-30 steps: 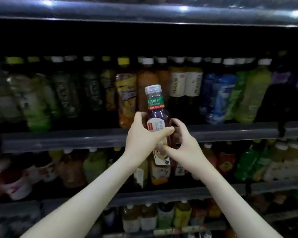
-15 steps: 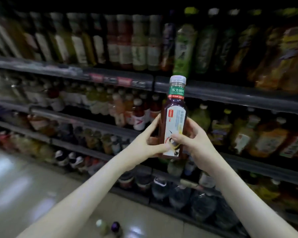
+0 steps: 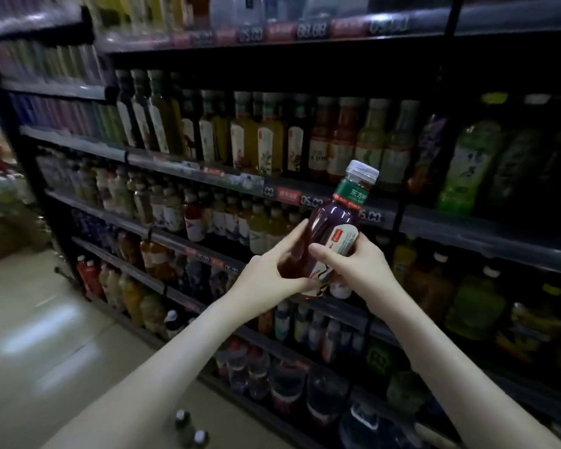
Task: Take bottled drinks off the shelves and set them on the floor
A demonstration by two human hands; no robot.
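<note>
Between your two hands, in front of the shelves and clear of them, the bottle point(image 3: 332, 234) leans with its pale cap up and to the right. Your left hand point(image 3: 274, 275) wraps the lower body from the left, fingers curled shut on it with the fingertips reaching up along its side; your right hand point(image 3: 358, 265) closes on the white label from the right, thumb laid across the front. It looks full of dark drink, so judge it moderately heavy for its size, with stiff plastic walls that may give a little if you squeeze. The label area should offer better purchase than the bare glossy shoulder above your fingers, which is likely slick. Keep your hold around the middle and lower body, not at the neck or cap, and one hand would probably carry it well enough. Just behind your fingers runs the shelf edge point(image 3: 467, 234) with its price tags, and rows of shelved bottles point(image 3: 266, 137) stand packed above, behind and below your hands. Beneath your forearms, down on the floor point(image 3: 46, 319), two bottle caps point(image 3: 191, 427) show close to the foot of the shelving, standing just beside each other. Those are what could get in the way: bring this one down beside them, not onto them, and keep your elbows off the lower shelves as you stoop.
</note>
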